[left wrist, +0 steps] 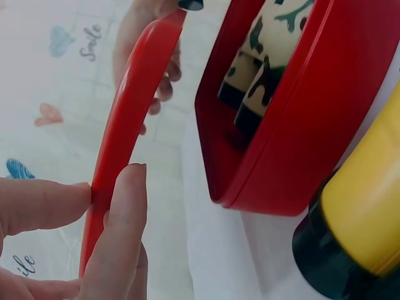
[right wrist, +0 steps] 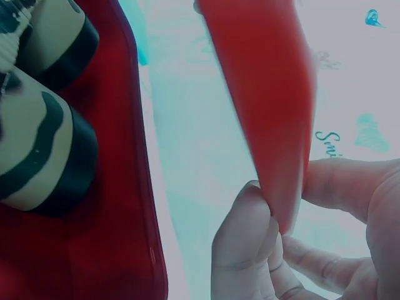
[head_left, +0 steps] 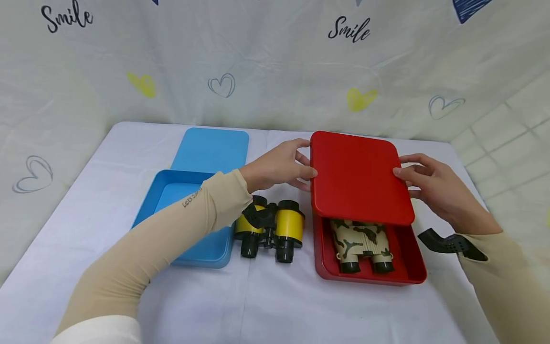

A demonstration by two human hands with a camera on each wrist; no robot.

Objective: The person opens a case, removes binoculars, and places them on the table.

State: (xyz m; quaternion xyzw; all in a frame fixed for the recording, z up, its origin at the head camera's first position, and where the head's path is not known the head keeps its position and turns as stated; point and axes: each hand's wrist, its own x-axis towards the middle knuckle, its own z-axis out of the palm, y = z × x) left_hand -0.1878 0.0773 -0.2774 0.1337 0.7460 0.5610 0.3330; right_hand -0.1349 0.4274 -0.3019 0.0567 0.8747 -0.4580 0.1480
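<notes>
A red lid (head_left: pixel 358 177) is held in the air over the back part of a red box (head_left: pixel 369 278). My left hand (head_left: pixel 283 165) pinches its left edge between thumb and fingers. On the opposite edge, my right hand (head_left: pixel 438 186) pinches it the same way. Inside the box lie camouflage binoculars (head_left: pixel 362 241), their far part hidden under the lid in the head view. The left wrist view shows a gap between the lid (left wrist: pixel 119 125) and the box (left wrist: pixel 294 144). In the right wrist view the lid (right wrist: pixel 269 94) stands apart from the box too.
Yellow and black binoculars (head_left: pixel 289 224) stand between the red box and an open blue box (head_left: pixel 202 260), which my left forearm partly covers. Behind the blue box lies a blue lid (head_left: pixel 210 148). A white cloth covers the table (head_left: pixel 275 306), with a printed curtain (head_left: pixel 275 57) behind.
</notes>
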